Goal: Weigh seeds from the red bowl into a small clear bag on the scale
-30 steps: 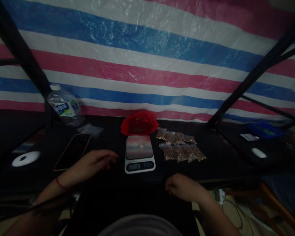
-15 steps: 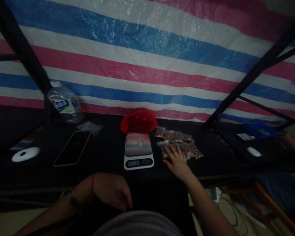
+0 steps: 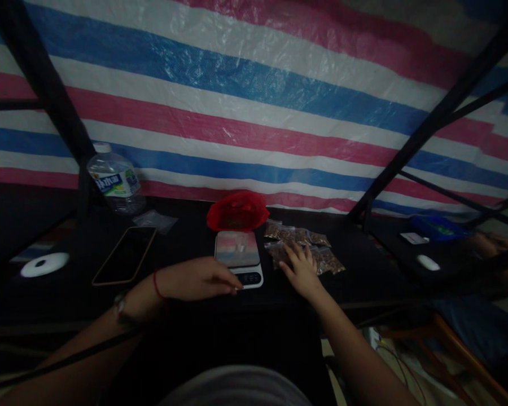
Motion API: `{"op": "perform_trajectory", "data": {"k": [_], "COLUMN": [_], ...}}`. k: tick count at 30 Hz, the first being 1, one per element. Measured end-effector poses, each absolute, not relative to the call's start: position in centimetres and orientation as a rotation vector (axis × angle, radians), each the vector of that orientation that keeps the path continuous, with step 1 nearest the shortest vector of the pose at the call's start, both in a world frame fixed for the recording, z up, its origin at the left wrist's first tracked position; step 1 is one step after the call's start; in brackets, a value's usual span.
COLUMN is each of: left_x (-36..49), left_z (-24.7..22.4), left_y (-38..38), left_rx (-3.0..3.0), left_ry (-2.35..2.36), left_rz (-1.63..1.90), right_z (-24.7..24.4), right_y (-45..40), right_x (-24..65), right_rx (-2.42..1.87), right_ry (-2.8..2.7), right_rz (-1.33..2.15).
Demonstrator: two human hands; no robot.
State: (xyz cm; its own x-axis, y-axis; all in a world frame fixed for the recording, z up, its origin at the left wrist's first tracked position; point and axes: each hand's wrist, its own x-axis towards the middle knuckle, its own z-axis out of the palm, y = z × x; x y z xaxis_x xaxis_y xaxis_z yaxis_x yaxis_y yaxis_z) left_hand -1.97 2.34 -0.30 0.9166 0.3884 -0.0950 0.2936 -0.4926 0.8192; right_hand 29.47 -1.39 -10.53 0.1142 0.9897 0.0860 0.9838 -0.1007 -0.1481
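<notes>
A small white digital scale [image 3: 237, 251] with a reflective plate sits mid-table. My left hand [image 3: 197, 278] reaches in from the left, its fingertips at the scale's front edge by the display. My right hand [image 3: 300, 267] lies flat, fingers spread, on a cluster of several small clear bags of brown bits [image 3: 317, 252] just right of the scale. A red plastic bag [image 3: 237, 211] sits behind the scale. Neither hand grips anything.
A black table [image 3: 182, 248] carries a dark phone [image 3: 125, 255], a water bottle [image 3: 112, 177], an empty clear bag [image 3: 154, 220] and a white disc [image 3: 44, 264] at left. A striped tarp hangs behind. At right, another person's hand [image 3: 486, 243] near a blue tray [image 3: 438, 226] and white mouse [image 3: 427, 262].
My left hand rose from my lap and moved forward to the scale's front edge. My right hand stayed on the small bags, sliding slightly further onto them.
</notes>
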Motion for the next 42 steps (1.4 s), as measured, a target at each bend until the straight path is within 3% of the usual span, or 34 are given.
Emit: {"op": "perform_trajectory", "data": {"k": [8, 13, 21, 27, 34, 42], "left_x": [0.5, 0.4, -1.9, -1.5, -0.7, -0.3], "left_z": [-4.2, -7.2, -10.4, -9.7, -9.3, -9.3], "left_y": [12.4, 16.9, 18.6, 17.8, 16.0, 15.9], "left_rx": [2.361, 2.461, 2.349, 2.364, 2.266, 1.965], "left_ry": [1.014, 1.286, 1.361, 1.365, 1.027, 1.017], "left_rz": [1.177, 1.484, 1.455, 1.566, 1.381, 1.256], "right_z": [-6.8, -6.4, -8.0, -6.0, -4.1, -5.7], "right_y": [7.3, 11.6, 12.8, 11.8, 12.5, 14.5], "right_x": [29.5, 27.3, 27.6, 29.4, 22.4, 20.1], "right_rx": [-2.284, -2.451, -2.307, -1.798, -1.159, -1.018], "right_ry": [-1.985, -1.971, -1.818, -1.572, -2.021, -2.197], "right_rz": [0.027, 0.084, 0.105, -0.014, 0.071, 0.210]}}
